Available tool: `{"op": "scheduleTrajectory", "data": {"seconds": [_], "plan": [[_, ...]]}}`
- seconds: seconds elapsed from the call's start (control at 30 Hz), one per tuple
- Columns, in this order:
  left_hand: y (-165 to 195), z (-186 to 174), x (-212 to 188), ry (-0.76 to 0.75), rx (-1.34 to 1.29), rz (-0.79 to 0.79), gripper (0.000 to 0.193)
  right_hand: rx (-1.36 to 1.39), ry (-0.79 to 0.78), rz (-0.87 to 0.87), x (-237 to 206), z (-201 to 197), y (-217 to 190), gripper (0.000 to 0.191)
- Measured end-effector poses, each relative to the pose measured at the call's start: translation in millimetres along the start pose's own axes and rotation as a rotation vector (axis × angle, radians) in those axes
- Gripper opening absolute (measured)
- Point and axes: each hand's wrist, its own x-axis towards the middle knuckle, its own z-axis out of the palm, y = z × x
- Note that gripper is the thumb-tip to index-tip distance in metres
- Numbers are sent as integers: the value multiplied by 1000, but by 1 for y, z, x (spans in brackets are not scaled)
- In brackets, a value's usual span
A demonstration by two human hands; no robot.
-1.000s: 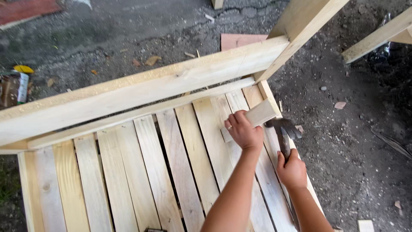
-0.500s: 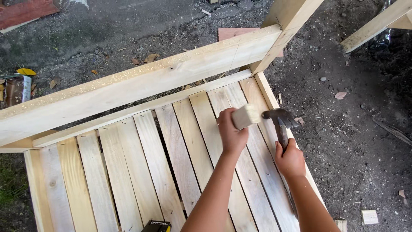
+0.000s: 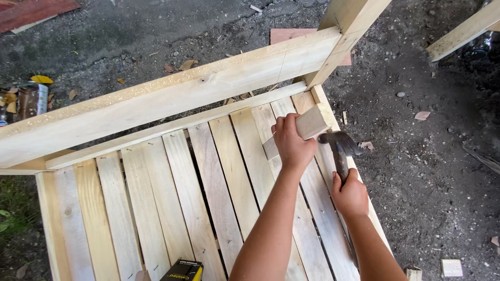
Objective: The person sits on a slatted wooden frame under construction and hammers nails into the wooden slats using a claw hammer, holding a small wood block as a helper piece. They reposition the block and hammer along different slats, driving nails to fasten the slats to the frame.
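Gripping pale squared wood block (image 3: 307, 126), steel claw hammer (image 3: 339, 151)

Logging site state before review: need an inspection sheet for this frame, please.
Surface: slatted wooden platform, pale boards, gaps between the slats.
Job's things: short wood block held against the slats near the right edge; claw hammer, head beside the block.
Clutter: black-and-yellow box at the bottom edge; wood offcut on the dirt; can and dry leaves at left.
Grippers: left hand, fingers wrapped on the block; right hand gripping the hammer handle.
Cables: nothing seen.
Surroundings: long timber rail, upright post, bare dirt ground.
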Motion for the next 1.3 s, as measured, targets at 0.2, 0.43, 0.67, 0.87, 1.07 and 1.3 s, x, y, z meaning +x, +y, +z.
{"op": "scheduleTrajectory", "data": {"seconds": [0.2,0.43,0.67,0.87,1.07,1.3], "plan": [[-23,-27,3,-5,-101,48,36,22,-28,7,-1,2,-2,43],[-61,-49,-2,-59,-381,-30,44,35,-19,-23,1,3,-2,42],[-82,-52,-5,-108,-449,-133,47,63,-6,-23,0,2,-11,41],[-41,-25,14,-91,-89,-70,53,60,-46,11,-3,-2,-14,41],[-19,-11,26,-141,56,-81,48,71,-35,0,-2,-4,-17,41],[-63,-61,7,-102,-499,-102,54,53,-41,-10,-1,-7,-18,41]]}}
